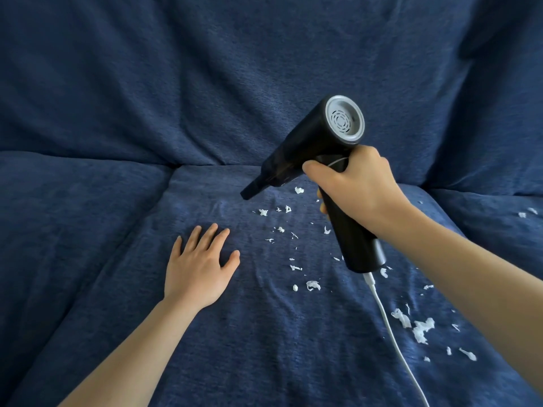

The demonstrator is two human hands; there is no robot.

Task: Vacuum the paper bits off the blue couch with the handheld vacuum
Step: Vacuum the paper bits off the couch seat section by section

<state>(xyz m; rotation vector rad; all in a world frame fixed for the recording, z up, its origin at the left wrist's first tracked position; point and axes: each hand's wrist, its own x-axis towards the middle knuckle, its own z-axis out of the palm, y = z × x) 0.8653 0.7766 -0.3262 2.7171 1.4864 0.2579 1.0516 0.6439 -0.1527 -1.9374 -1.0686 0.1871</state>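
The right hand (357, 189) grips the handle of the black handheld vacuum (311, 148), its nozzle tilted down toward mid-frame just above the blue couch (117, 113). The left hand (199, 264) lies flat, fingers spread, on the cushion left of the scattered paper bits (293, 239). Bits run from centre to lower right. Best to lower the nozzle close to the fabric, sweep slowly through the near cluster, and keep the white cord (390, 327) clear of the larger scraps
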